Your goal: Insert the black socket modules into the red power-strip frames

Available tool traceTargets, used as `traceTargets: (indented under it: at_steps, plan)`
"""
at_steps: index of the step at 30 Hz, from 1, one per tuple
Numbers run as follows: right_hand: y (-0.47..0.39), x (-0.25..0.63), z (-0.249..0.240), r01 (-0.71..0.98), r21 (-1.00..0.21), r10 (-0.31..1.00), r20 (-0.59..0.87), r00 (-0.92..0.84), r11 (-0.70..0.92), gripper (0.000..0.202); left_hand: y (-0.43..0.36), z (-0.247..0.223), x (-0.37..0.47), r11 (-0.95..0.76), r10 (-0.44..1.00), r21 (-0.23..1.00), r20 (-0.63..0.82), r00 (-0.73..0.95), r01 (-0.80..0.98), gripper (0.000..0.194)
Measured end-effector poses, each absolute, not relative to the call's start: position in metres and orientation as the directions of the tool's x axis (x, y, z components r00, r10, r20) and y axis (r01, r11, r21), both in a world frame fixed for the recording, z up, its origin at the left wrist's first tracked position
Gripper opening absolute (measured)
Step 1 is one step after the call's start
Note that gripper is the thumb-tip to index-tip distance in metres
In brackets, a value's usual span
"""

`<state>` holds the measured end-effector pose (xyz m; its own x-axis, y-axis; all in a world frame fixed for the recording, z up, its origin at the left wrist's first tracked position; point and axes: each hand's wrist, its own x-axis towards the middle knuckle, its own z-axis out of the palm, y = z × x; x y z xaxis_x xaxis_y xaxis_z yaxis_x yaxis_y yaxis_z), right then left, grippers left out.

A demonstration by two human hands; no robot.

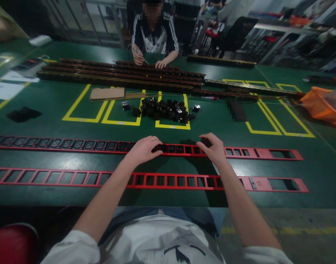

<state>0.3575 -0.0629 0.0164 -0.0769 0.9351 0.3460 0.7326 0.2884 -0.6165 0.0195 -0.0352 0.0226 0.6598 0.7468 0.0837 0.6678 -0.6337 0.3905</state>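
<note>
A long red slotted strip (234,152) lies across the table, its left and middle openings filled with square black power sockets (89,145). My left hand (144,149) bends over the strip, thumb and fingertips closed around a black socket at the end of the filled row. Just right of it, a few sockets (176,148) sit in the slots. My right hand (214,147) is above the strip's open slots, a small dark piece, seemingly another socket (204,140), pinched between thumb and finger. Nearer me lies a second red strip (160,181) with open slots.
A pile of loose black sockets (165,110) lies beyond the strips. Farther back are a cardboard piece (107,93) and long dark bars (115,79), where a person (155,36) works with a tool. An orange bag (322,106) stands at the right.
</note>
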Motion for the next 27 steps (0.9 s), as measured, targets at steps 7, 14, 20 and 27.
traceTargets:
  at_steps: [7, 14, 20, 27]
  plan:
    - [-0.064, 0.358, 0.02, 0.672, -0.648, 0.92, 0.369, -0.135, 0.358, 0.022, -0.035, 0.025, 0.02, -0.635, 0.743, 0.384, 0.067, 0.666, 0.67, 0.025]
    - [-0.064, 0.361, 0.014, 0.613, -0.672, 0.906, 0.369, -0.208, 0.415, 0.026, -0.036, 0.023, 0.02, -0.634, 0.745, 0.409, 0.094, 0.661, 0.656, 0.022]
    - [-0.067, 0.355, 0.011, 0.59, -0.714, 0.925, 0.323, -0.2, 0.377, 0.039, -0.034, 0.019, 0.019, -0.633, 0.745, 0.419, 0.099, 0.66, 0.651, 0.022]
    - [-0.069, 0.348, 0.012, 0.525, -0.677, 0.857, 0.405, -0.32, 0.516, 0.033, -0.034, 0.017, 0.019, -0.629, 0.747, 0.428, 0.105, 0.656, 0.649, 0.024]
